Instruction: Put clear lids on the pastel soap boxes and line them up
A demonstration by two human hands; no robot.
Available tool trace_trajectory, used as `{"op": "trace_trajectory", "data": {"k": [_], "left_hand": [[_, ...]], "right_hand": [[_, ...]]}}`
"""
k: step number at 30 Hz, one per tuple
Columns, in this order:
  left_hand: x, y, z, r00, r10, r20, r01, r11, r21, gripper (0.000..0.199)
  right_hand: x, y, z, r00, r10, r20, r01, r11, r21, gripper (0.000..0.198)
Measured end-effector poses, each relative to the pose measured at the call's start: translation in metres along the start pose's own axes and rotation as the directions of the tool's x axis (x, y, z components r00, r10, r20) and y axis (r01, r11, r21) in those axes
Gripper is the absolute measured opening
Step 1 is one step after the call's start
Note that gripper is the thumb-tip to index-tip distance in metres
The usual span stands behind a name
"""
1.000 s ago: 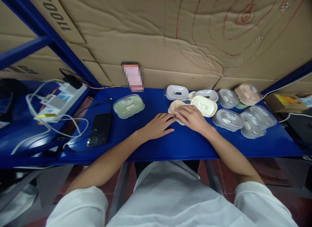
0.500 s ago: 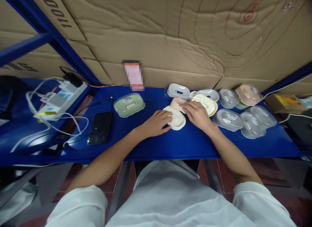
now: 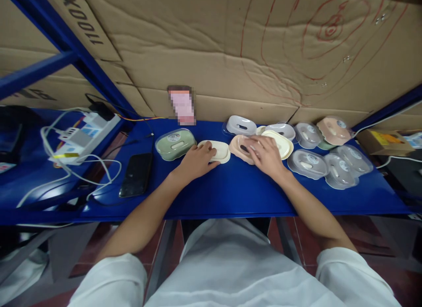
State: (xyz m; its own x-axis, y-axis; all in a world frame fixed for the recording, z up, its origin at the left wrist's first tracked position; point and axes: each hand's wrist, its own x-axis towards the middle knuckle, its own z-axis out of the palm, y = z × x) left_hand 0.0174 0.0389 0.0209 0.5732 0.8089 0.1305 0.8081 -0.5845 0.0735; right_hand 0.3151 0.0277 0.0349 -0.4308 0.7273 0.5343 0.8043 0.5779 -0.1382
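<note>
Two bare hands at work on a blue counter point(image 3: 231, 197) backed by cardboard point(image 3: 204, 47). About a dozen oval soap-dish pieces in view: one green dish point(image 3: 174, 144) under a clear lid, one cream tray point(image 3: 218, 150), one peach dish point(image 3: 240, 145), one cream dish point(image 3: 281, 143), two white pieces at the back point(image 3: 240, 125), one peach lidded dish point(image 3: 334, 129) far right, roughly four clear-lidded grey ones point(image 3: 306, 161); exact tally among the overlapping ones impossible to tell.

Left hand point(image 3: 194, 161) palm down, grip closed lightly over the near left end of the cream tray, fingers draped on its rim. Cream tray: shallow, rounded oval, pale and glossy, lying flat, just right of the green dish and just left of the peach dish, long axis running left to right along the counter.

Right hand point(image 3: 267, 155) spread flat, grip apart, fingertips resting on the peach dish and the cream dish beside it.

Off to the left: one black phone point(image 3: 136, 174) lying face up, one white power strip point(image 3: 87, 133) with tangled white cables point(image 3: 66, 166).
</note>
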Motion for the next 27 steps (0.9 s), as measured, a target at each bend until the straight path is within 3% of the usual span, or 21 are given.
{"op": "trace_trajectory", "data": {"k": [4, 7, 11, 14, 20, 22, 23, 25, 27], "left_hand": [[-0.001, 0.001, 0.002, 1.000, 0.010, -0.012, -0.011, 0.999, -0.037, 0.032], [-0.001, 0.001, 0.002, 1.000, 0.013, 0.000, -0.013, 0.999, -0.038, 0.032], [0.000, 0.002, 0.000, 1.000, 0.007, 0.027, -0.007, 1.000, -0.003, 0.031], [-0.001, 0.003, 0.000, 0.999, 0.009, 0.037, -0.010, 0.999, 0.033, 0.031], [-0.002, 0.004, -0.004, 0.999, 0.020, 0.050, -0.020, 1.000, 0.015, 0.030], [-0.002, 0.003, -0.006, 0.998, 0.020, 0.061, -0.019, 1.000, -0.016, 0.028], [-0.002, 0.003, -0.007, 0.998, 0.015, 0.067, -0.013, 0.999, -0.034, 0.027], [-0.001, 0.002, -0.009, 0.998, -0.009, 0.065, 0.013, 0.998, -0.065, 0.027], [0.001, 0.002, -0.009, 0.998, -0.047, 0.041, 0.050, 0.994, -0.092, 0.037]], "right_hand": [[0.001, 0.022, -0.003, 0.975, 0.177, -0.132, -0.193, 0.973, -0.125, 0.054], [-0.001, 0.042, 0.007, 0.966, 0.252, -0.061, -0.259, 0.950, -0.176, 0.060], [-0.004, 0.054, 0.020, 0.957, 0.290, 0.033, -0.281, 0.947, -0.154, 0.055], [-0.003, 0.052, 0.019, 0.943, 0.332, 0.009, -0.330, 0.941, -0.071, 0.048], [0.003, 0.047, 0.014, 0.906, 0.415, -0.077, -0.376, 0.877, 0.300, 0.041], [0.005, 0.042, 0.012, 0.882, 0.471, -0.004, -0.411, 0.773, 0.483, 0.040], [0.006, 0.038, 0.011, 0.860, 0.505, 0.069, -0.446, 0.680, 0.582, 0.039], [0.008, 0.030, 0.006, 0.799, 0.544, 0.256, -0.520, 0.411, 0.749, 0.036], [0.010, 0.022, -0.001, 0.738, 0.510, 0.441, -0.564, 0.109, 0.819, 0.035]]}}
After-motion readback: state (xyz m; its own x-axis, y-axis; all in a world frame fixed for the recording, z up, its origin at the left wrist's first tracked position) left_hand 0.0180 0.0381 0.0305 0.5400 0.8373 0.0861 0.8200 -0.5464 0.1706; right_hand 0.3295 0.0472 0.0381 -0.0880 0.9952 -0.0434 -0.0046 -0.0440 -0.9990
